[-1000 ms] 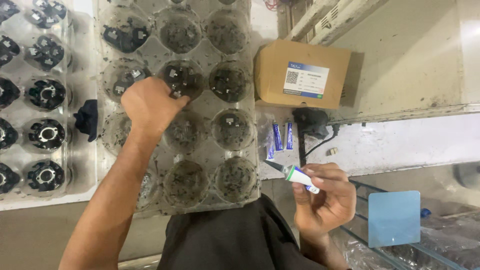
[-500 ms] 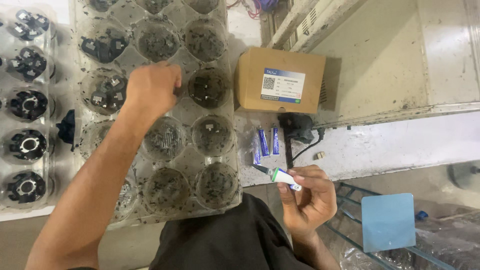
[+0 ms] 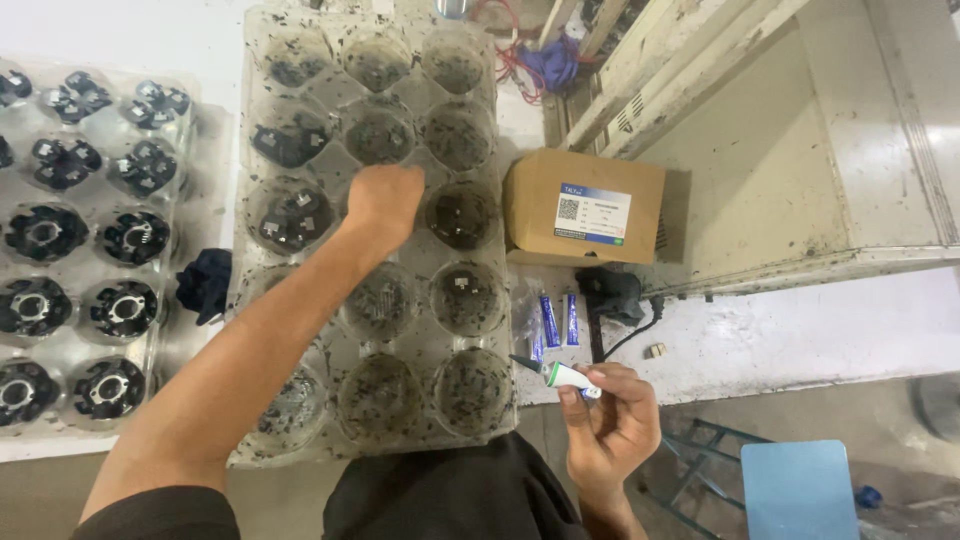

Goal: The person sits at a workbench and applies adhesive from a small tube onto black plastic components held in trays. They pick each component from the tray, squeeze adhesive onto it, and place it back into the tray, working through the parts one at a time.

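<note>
Since the earlier frames the left hand [image 3: 385, 200] has stayed reaching into the middle of the clear plastic tray [image 3: 375, 240], while the view has shifted so that tray and cardboard box [image 3: 583, 208] now sit lower and further right; the right hand [image 3: 610, 425] remains near the person's body with its small tube.

The left hand is clenched into a loose fist over one of the round cups in the tray's centre column, knuckles up (what, if anything, the fingers pinch is hidden beneath them). The arm runs diagonally across the tray from the lower left.

The right hand grips a small white glue tube [image 3: 562, 374] between thumb and curled fingers, its dark pointed nozzle aimed left toward the tray's lower right corner, just beside the rim.

The tray's cups hold small dark parts and specks. To its left lies a second tray [image 3: 80, 240] filled with black round components, and a dark cloth [image 3: 205, 283] sits between the two. Right of the tray, below the box, lie blue tubes [image 3: 558, 320] and a black cable [image 3: 625, 320]. A blue stool [image 3: 795, 490] stands at lower right.
</note>
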`<state>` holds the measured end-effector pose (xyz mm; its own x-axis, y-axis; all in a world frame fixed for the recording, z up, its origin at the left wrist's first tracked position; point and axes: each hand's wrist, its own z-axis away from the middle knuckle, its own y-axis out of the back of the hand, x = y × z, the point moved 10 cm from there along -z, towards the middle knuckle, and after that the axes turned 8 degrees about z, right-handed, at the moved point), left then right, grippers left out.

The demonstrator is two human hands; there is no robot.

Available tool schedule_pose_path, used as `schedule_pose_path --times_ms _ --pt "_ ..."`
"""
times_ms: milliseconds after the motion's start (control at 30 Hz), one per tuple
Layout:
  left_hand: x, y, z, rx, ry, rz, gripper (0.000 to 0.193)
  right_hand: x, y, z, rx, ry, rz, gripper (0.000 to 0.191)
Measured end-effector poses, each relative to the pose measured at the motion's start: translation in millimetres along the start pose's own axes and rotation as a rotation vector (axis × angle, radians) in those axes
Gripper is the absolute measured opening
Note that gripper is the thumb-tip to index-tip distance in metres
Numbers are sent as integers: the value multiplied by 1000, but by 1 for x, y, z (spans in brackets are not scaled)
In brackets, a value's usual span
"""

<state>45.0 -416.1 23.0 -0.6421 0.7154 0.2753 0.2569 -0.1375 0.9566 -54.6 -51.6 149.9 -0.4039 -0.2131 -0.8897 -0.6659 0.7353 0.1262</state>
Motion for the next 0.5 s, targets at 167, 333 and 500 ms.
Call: schedule_pose_path --times_ms 167,333,500 --pt "16 19 -5 33 -53 48 21 -7 -10 9 7 -9 13 29" --pt "3 72 5 -46 105 362 43 -7 -9 16 32 -29 69 29" --pt "-31 81 81 90 548 1811 33 -5 -7 22 97 -40 1 30"
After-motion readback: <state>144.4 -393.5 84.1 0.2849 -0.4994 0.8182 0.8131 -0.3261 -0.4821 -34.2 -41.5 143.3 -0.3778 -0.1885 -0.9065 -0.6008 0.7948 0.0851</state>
